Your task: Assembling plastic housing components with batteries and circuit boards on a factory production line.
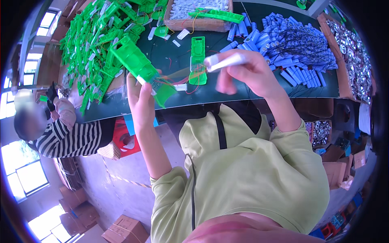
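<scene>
My left hand [141,97] is closed round a long green plastic casing [135,60], held tilted above the table's front edge. Thin reddish wires [182,79] run from its lower end toward my right hand. In my right hand [253,75] a flat white strip [229,61] is pinched between thumb and fingers; motion blurs it, and its exact kind cannot be made out. Between the hands, a second green casing [197,48] lies on the table with wires across its lower part. A small white labelled piece [180,87] rests near the casing's end.
A heap of green casings [97,44] covers the table's left side. Blue cylindrical cells [289,44] with black leads are piled at right, beside a carton of shiny metal parts [351,56]. A carton of white pieces [198,25] stands behind. Another person [69,133] sits at left.
</scene>
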A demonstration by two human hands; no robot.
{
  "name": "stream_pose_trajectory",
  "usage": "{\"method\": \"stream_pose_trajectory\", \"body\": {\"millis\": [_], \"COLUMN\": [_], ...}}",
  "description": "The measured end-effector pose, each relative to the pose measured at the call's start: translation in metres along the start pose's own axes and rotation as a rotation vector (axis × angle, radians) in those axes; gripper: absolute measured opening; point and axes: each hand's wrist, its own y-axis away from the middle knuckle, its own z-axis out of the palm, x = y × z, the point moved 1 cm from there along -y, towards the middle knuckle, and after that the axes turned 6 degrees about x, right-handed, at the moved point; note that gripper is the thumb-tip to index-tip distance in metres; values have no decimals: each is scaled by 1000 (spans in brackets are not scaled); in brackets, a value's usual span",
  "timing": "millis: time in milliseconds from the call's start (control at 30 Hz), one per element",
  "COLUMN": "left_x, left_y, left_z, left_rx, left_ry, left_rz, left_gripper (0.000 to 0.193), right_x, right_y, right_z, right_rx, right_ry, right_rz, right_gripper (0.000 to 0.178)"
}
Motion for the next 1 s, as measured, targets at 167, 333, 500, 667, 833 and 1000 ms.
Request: {"method": "stream_pose_trajectory", "body": {"millis": [167,333,500,667,833,1000], "left_x": [-8,-27,-32,-41,-61,-70], "left_y": [4,9,12,17,23,29], "left_z": [27,51,69,75,76,83], "left_rx": [-121,-142,-265,-249,-205,-159], "left_ry": [-60,-217,-287,-426,-722,-726], "left_rz": [-23,50,64,67,261,402], "left_gripper": [57,57,48,46,46,50], "right_x": [19,13,26,51,81,88], "right_y": [-8,-20,-26,-29,-40,-35], "right_z": [-19,-14,-21,-26,-23,-19], "right_rx": [7,81,199,635,725,542], "right_ry": [-17,49,221,179,-323,-581], "right_rz": [-40,-41,-88,-266,-384,-154], "right_gripper": [30,32,34,31,23,39]}}
